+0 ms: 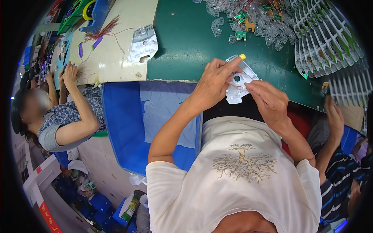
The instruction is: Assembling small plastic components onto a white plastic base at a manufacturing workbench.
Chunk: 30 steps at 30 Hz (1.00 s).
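Observation:
A white plastic shell (234, 96) with a round dark hole is held over the near edge of the green tabletop. My left hand (213, 83) is closed on its left side, and something small and yellow (242, 56) shows at the tip of a finger. At the shell's right edge my right hand (269, 100) is pinched, thumb against fingers. A thin reddish wire (241, 86) seems to run across the shell to those fingertips. Exactly what the right fingers grip is too small to make out.
A similar white shell (143, 42) lies at the left. Clear plastic pieces (274, 35) and green circuit boards (241, 35) are heaped at the back. Stacked shells (326, 39) stand right. A blue bin (124, 128) sits below the edge. Co-workers sit on both sides.

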### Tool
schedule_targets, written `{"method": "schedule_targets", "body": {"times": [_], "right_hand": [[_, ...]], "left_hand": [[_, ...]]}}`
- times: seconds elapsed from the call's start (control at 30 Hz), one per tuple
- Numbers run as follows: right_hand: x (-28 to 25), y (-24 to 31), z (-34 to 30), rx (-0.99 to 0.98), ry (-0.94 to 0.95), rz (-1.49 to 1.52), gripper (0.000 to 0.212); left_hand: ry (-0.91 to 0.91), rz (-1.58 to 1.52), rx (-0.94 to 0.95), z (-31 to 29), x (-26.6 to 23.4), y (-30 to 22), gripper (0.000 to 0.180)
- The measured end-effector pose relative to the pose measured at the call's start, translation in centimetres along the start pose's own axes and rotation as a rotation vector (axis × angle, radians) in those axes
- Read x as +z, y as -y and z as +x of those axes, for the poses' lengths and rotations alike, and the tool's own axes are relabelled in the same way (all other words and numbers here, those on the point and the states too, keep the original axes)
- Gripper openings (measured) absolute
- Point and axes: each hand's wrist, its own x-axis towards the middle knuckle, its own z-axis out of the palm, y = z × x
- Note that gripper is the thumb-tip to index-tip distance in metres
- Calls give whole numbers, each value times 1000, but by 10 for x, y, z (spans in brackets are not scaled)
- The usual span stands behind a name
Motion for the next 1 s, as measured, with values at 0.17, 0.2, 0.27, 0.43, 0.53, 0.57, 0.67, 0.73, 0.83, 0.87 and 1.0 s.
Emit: {"method": "schedule_targets", "body": {"times": [0.17, 0.2, 0.27, 0.43, 0.53, 0.57, 0.67, 0.73, 0.83, 0.87, 1.0], "right_hand": [[12, -5, -11, -51, 2, -103, 26], [13, -6, -12, -80, 18, -121, 26], [13, -5, -12, -109, 35, -137, 27], [-14, -15, -19, 193, -104, -120, 23], [-1, -33, -31, 429, -144, 28, 24], [4, -33, -30, 457, -53, 53, 23], [9, -34, -38, 320, -142, 125, 20], [-17, -35, -59, 376, -217, 133, 18], [-72, -43, -113, 485, -416, -19, 17], [-93, -47, -135, 628, -496, 52, 15], [-170, -76, -178, 640, -713, -77, 11]], "left_hand": [[40, -46, -13, 0, -3, 3, 65], [41, -47, -16, -1, -5, 3, 65], [62, -92, -38, -1, -7, 4, 61], [66, -100, -22, 6, -3, -1, 59], [90, -49, -10, 11, 2, 0, 57], [75, -30, -30, 3, 2, 4, 53], [-41, -17, 12, -1, -8, -6, 40], [-165, 61, 19, 8, -16, -18, 31], [-163, 20, -41, 17, -13, -17, 27], [-141, 21, -52, 21, -9, -17, 26], [-32, 1, -98, 18, 0, -16, 23]]}}
